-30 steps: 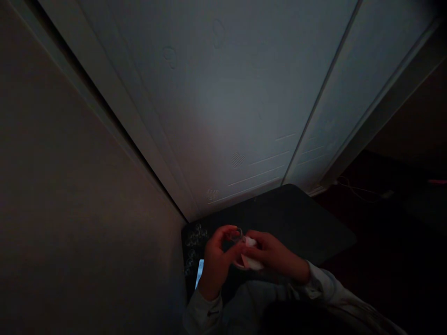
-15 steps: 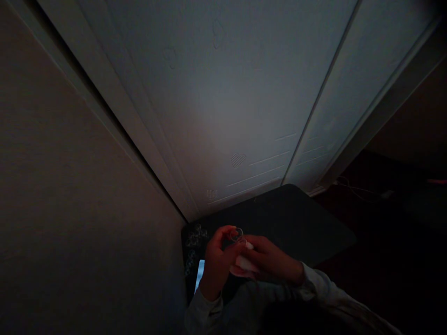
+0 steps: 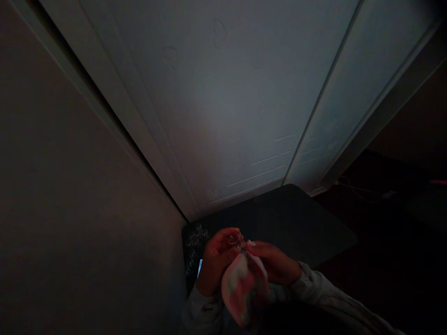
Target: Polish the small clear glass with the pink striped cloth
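Note:
My left hand is closed round a small clear round-rimmed piece that looks like glass or plastic; its exact kind is too dark to tell. My right hand pinches a pink and white cloth against the side of the clear piece. Most of the cloth hangs down in front of my body, below both hands. Several clear shiny pieces lie on the dark table left of my left hand. A lit phone-like screen shows partly behind my left wrist.
A pale panelled door or cupboard front with embossed hearts and lines rises behind the table. A plain wall or panel stands close on the left. At the right, a white cable lies on the dark floor. The light is very dim.
The cloth has dropped open and now hangs lower and wider. My right hand has shifted slightly right and down, the clear piece has tilted, and less of the lit screen shows.

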A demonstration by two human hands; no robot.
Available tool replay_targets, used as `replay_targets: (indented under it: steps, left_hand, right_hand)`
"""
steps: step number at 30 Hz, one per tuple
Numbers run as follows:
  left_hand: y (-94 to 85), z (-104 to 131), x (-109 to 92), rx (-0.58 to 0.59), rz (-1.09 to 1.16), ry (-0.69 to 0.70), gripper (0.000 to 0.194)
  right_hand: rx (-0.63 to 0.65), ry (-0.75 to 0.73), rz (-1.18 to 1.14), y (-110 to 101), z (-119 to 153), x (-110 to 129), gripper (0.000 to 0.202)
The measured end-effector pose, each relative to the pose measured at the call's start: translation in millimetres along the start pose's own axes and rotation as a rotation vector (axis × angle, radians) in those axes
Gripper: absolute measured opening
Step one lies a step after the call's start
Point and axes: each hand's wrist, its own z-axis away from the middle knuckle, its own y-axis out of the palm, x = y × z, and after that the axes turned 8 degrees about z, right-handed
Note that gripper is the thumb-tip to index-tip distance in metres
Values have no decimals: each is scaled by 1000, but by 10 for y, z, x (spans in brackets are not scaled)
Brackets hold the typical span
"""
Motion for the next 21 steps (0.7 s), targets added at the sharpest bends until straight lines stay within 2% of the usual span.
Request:
replay_targets:
  steps: [4, 6, 9, 13, 17, 21]
  left_hand:
    - [-68, -31, 12, -52, 42, 77, 34]
    - [-106, -37, 10, -82, -11, 129, 32]
    - [-125, -44, 21, -132, -215, 196, 33]
    - [-104, -78, 119, -161, -438, 265, 40]
    - [-101, -109, 209, -222, -579, 392, 28]
    - [-86, -101, 192, -239, -695, 435, 19]
  right_hand:
    - [-162, -97, -6, -6, -63, 18, 28]
    - [-213, -156, 17, -14, -74, 71, 30]
    - [-161, -188, 28, -7, -70, 186, 42]
    - [-131, -320, 53, 41, -64, 275, 45]
    - [-198, -375, 128, 62, -71, 212, 48]
    - [-162, -361, 217, 8, -77, 95, 53]
